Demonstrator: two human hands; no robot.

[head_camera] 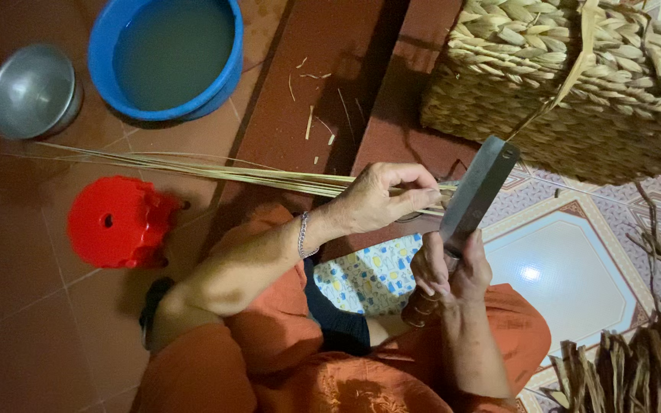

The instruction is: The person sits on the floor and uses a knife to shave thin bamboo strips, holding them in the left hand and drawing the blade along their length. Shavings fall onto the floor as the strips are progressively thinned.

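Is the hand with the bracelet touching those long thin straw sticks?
Touching. The head view shows the left hand pinching the bundle of long pale straw strips between its fingers, right beside the flat grey metal blade.

1. two hands are showing: one left hand (380,200) and one right hand (449,269), both of the same person.
2. one flat knife blade (477,191) is standing up from the right hand.
3. one bundle of thin pale strips (216,170) is passing through the left hand; the single strips are too many and too fine for counting.
4. one blue basin (232,69) with water is sitting on the floor.
5. one metal bowl (34,92) is lying beside it.
6. one red plastic stool (120,222) is standing there.
7. one woven basket (568,84) is showing at the top right.
8. one bracelet (302,235) is sitting on the left wrist.
9. one heap of dried leaves (636,367) is lying at the bottom right.
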